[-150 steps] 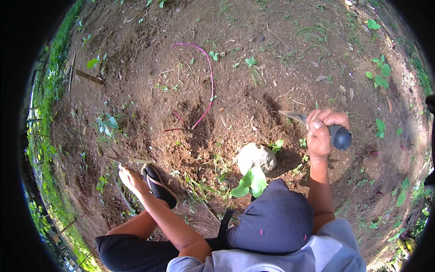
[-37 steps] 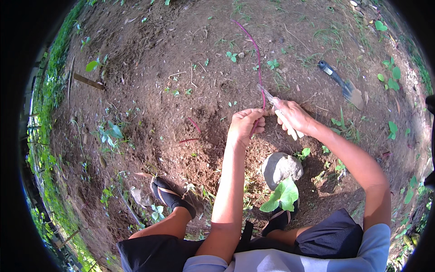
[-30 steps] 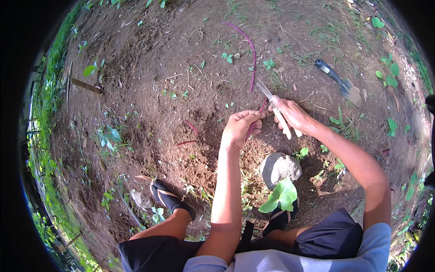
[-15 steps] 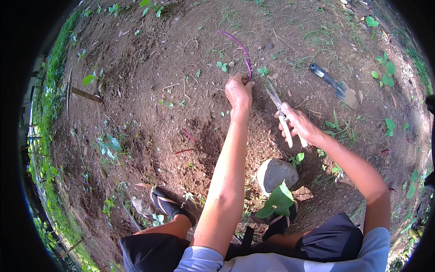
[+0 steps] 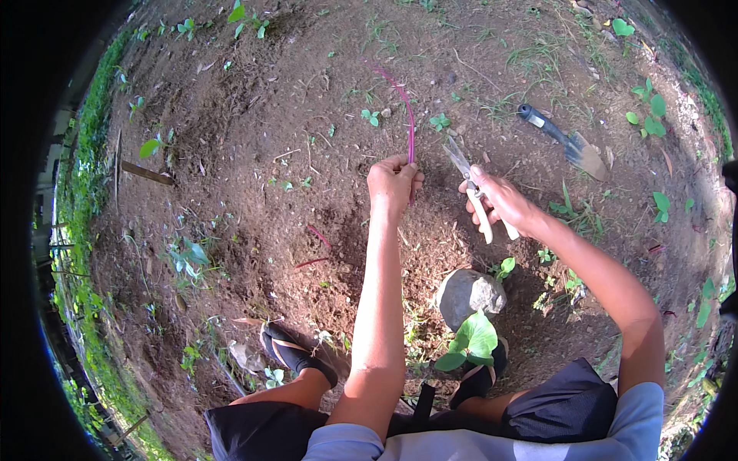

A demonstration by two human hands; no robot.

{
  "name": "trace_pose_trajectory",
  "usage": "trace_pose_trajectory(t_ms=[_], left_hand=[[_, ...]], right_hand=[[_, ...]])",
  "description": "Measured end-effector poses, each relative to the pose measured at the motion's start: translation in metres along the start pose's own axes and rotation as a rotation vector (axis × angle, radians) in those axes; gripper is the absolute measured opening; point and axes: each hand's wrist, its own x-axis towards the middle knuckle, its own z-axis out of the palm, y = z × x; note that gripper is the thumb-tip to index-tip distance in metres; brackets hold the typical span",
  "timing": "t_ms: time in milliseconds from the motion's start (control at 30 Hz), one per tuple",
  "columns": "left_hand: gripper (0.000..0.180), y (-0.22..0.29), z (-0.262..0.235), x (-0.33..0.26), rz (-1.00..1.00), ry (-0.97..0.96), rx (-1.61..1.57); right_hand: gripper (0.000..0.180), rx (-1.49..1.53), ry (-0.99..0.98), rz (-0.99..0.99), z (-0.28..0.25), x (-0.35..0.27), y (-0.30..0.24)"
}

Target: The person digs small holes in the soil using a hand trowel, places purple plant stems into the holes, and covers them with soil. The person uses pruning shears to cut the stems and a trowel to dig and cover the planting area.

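My left hand point(image 5: 390, 187) is closed around the lower part of a thin purple-red stem point(image 5: 410, 127). The stem arches up and away over the soil, and a short end shows below my fingers. In my right hand point(image 5: 503, 203) is a pair of pruning shears point(image 5: 460, 160) with pale handles, held spread. Their blades point up and left, toward the stem but apart from it. Two short red stem pieces point(image 5: 311, 262) lie on the soil left of my left forearm.
A hand trowel point(image 5: 567, 142) with a dark handle lies at right. A large grey stone point(image 5: 463, 298) sits near my feet, with a broad-leafed plant point(image 5: 477, 336) beside it. A wooden stick point(image 5: 146, 173) lies at left. Small weeds dot the brown soil.
My left hand has come down and slightly left, toward me, bringing the stem along. More of the stem's lower end now shows below the fingers. My right hand with the shears has barely moved.
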Motion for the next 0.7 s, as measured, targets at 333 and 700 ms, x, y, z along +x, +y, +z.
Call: trace_pose_trajectory(t_ms=[333,700], left_hand=[[0.019,-0.006,0.005,-0.059,0.004,-0.016,0.108],[0.021,-0.006,0.001,-0.064,0.221,0.024,0.276]], right_hand=[[0.067,-0.147,0.009,0.037,0.016,0.015,-0.002],[0.076,-0.282,0.082,0.002,0.027,0.012,-0.014]])
